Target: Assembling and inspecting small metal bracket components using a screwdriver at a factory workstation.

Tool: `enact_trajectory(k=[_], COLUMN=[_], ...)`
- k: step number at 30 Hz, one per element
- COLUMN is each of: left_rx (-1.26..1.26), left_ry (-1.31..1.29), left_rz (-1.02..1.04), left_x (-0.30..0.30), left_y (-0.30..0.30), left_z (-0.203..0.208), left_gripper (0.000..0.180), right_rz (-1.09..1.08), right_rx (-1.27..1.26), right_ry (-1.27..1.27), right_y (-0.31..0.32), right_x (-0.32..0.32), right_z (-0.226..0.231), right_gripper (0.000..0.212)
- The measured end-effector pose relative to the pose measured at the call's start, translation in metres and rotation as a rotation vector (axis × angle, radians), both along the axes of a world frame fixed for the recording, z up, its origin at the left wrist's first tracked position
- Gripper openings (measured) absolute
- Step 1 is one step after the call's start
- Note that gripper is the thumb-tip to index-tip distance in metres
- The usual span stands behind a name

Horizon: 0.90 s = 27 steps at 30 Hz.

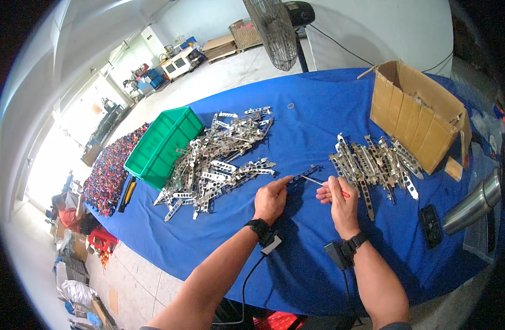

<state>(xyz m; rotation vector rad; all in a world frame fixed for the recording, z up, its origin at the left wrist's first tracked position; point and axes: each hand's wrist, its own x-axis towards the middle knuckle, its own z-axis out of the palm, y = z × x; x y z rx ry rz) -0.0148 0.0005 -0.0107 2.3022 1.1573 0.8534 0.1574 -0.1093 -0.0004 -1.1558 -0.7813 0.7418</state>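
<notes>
My left hand [270,201] is closed, its forefinger and thumb at the near end of a slotted metal bracket [304,174] on the blue cloth. Between the fingers of my right hand [342,204] is a slim tool with a red handle [346,194]. Its thin metal shaft [314,180] points left and meets the bracket or lies just over it; I cannot tell which. To the left spreads a heap of similar silvery brackets [216,176]. A smaller pile of brackets [368,159] lies right of my right hand, several of them side by side.
A green plastic crate [153,140] lies tipped beside the left heap, near a mound of small colourful parts [112,170]. On the right stand an open cardboard box [417,118], a black tray-like object [430,225] and a metal cylinder [472,202]. A fan [271,33] rises behind the table.
</notes>
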Motion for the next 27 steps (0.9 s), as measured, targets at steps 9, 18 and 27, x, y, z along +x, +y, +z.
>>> enact_trajectory(k=[9,18,27], left_rx=[0.042,0.010,0.047], left_ry=[-0.004,0.011,-0.019], left_rz=[-0.007,0.010,-0.010], left_x=[-0.0016,-0.0011,-0.0041], left_y=[0.0016,-0.0002,0.0026], left_z=[-0.0014,0.0019,-0.0043], left_gripper=[0.029,0.030,0.031], right_rz=[0.026,0.024,0.041], right_rx=[0.027,0.017,0.031], right_ry=[0.005,0.012,-0.026], right_y=[0.0005,0.0006,0.0017], right_x=[-0.0004,-0.0027,-0.0014], right_z=[-0.0029,0.0012,-0.0007], right_gripper=[0.041,0.042,0.041])
